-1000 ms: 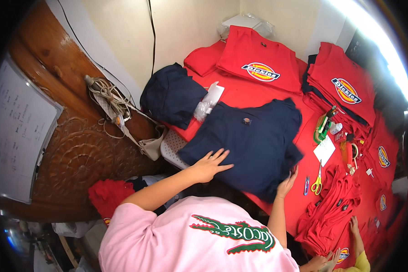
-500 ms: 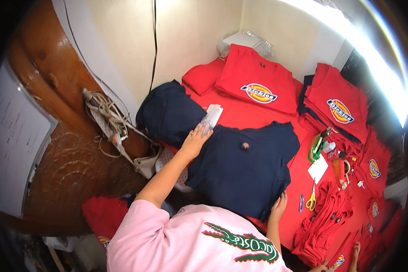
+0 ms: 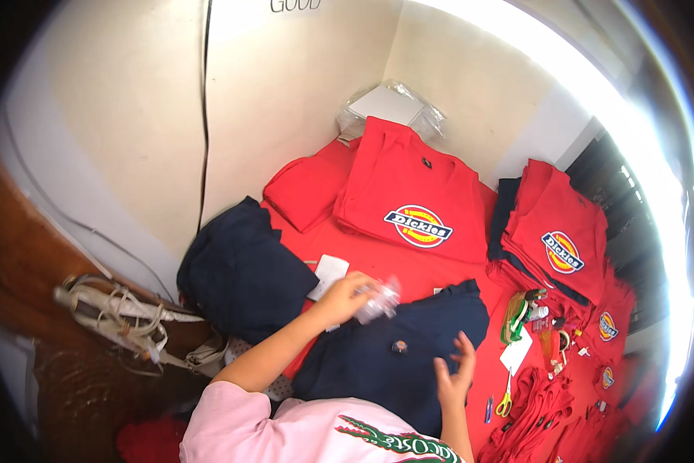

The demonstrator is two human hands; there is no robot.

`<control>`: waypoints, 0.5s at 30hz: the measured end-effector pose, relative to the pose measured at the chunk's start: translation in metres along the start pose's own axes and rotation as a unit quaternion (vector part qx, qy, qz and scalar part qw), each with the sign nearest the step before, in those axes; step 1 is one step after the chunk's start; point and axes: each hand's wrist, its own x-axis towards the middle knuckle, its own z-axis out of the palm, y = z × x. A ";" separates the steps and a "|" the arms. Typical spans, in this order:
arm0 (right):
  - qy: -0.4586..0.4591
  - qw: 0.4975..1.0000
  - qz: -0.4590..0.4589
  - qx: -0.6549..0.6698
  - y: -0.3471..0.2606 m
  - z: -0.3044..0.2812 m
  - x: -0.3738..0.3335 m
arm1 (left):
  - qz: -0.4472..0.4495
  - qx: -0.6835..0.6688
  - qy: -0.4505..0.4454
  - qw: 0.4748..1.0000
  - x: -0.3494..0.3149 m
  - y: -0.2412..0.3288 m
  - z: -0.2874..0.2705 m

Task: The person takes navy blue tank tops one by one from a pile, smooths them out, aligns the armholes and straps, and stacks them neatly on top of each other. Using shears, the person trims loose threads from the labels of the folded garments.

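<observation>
My left hand (image 3: 341,302) is closed on a small crumpled clear plastic bag (image 3: 381,301), raised over the far edge of a navy shirt (image 3: 362,378). The shirt is laid flat in front of me, with a small round label at its neck. Over the shirt's right side hovers my right hand (image 3: 457,374), fingers spread and holding nothing. A white printed paper (image 3: 331,275) lies just beyond my left forearm, beside a heap of folded navy garments (image 3: 243,270).
Stacked red shirts (image 3: 409,189) with printed logos lie at the back, and another red stack (image 3: 555,231) stands at the right. A green tape dispenser (image 3: 514,318), yellow-handled scissors (image 3: 504,405) and a white card (image 3: 516,351) sit to the right. Coiled cords (image 3: 123,312) hang at far left.
My left hand has lifted the plastic bag off the white paper and brought it rightward over the shirt. My right hand has come off the shirt's edge and opened. The view has tilted upward.
</observation>
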 end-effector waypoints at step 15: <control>-0.197 0.919 0.197 0.281 -0.002 0.195 0.240 | 0.064 -0.070 -0.181 0.979 0.211 -0.063 -0.087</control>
